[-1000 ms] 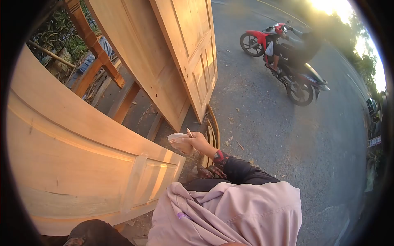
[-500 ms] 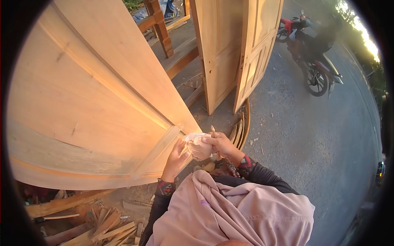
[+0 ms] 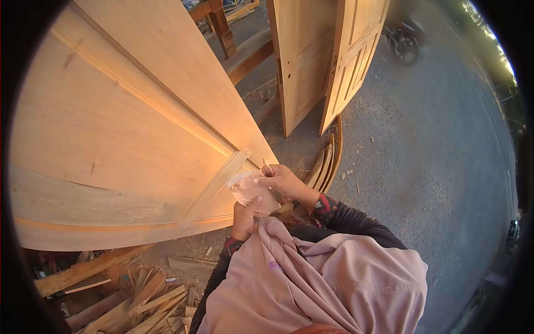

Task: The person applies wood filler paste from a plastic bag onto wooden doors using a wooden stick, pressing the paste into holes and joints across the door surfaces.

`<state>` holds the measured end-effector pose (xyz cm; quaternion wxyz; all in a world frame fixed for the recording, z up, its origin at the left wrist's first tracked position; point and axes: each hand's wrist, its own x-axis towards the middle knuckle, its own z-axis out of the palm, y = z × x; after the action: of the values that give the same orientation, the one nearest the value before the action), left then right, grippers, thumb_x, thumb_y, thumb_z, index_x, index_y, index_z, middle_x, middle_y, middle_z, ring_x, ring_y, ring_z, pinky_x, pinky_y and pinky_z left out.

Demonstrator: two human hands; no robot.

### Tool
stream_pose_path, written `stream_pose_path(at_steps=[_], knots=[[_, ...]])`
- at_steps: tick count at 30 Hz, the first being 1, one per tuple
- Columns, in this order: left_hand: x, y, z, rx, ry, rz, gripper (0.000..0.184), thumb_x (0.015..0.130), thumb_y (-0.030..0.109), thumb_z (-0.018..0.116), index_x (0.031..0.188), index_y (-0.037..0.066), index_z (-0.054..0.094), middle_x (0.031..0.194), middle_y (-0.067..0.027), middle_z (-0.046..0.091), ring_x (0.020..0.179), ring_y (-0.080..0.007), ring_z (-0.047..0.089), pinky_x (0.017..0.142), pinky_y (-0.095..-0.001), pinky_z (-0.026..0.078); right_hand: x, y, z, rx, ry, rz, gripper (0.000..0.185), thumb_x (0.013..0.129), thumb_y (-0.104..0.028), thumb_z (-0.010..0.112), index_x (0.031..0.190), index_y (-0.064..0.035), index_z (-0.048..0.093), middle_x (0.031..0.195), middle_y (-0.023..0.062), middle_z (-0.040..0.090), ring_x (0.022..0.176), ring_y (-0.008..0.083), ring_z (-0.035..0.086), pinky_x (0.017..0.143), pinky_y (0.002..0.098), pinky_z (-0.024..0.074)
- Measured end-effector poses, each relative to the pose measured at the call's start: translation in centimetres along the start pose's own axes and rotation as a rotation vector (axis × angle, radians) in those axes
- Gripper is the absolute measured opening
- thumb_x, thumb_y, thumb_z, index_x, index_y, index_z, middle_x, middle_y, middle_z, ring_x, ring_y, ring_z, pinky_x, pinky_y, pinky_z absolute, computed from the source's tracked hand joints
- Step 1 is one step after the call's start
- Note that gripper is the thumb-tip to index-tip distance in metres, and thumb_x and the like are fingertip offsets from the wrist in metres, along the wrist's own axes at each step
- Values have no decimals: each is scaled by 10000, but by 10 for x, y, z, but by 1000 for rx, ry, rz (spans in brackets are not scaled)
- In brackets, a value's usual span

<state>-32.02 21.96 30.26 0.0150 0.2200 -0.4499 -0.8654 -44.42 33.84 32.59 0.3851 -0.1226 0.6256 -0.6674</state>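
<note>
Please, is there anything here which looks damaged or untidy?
Yes: the large wooden panel has a dark, crack-like line at its lower left, possibly only grain. At the picture's lower left, wood scraps lie jumbled.

black sleeves (image 3: 367, 227) (red-patterned cuffs (image 3: 326, 209)), pink garment (image 3: 356, 273)

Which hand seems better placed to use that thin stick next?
Probably the right hand: it holds the thin stick with its tip poking out, while the left hand grips the pale bag.
</note>
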Motion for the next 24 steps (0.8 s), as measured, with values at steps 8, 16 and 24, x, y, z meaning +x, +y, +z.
stream_pose_path(at_steps=[8, 16, 24], knots=[[-2, -6, -29, -132, 185, 48, 371, 830, 101, 633, 1160, -5, 500, 1066, -69, 584, 939, -167, 582, 821, -309, 486, -37, 21, -68, -694, 340, 158, 494, 798, -489, 615, 785, 5, 603, 620, 108, 579, 610, 210, 583, 574, 336, 439], [-24, 6, -44, -298, 169, 87, 413, 811, 94, 620, 1195, 35, 482, 1090, -76, 592, 1010, -186, 572, 864, -332, 470, -25, 51, -80, -426, 393, 138, 512, 906, -467, 422, 911, -3, 638, 639, 49, 549, 561, 138, 504, 529, 268, 387], [-36, 4, -24, -524, -37, 137, 581, 824, 151, 522, 1356, 109, 290, 1334, -163, 435, 1167, -283, 481, 988, -443, 391, 34, -5, -12, 70, -78, -48, 258, 901, -161, 446, 999, 23, 598, 706, 4, 515, 596, 90, 471, 557, 210, 388]])
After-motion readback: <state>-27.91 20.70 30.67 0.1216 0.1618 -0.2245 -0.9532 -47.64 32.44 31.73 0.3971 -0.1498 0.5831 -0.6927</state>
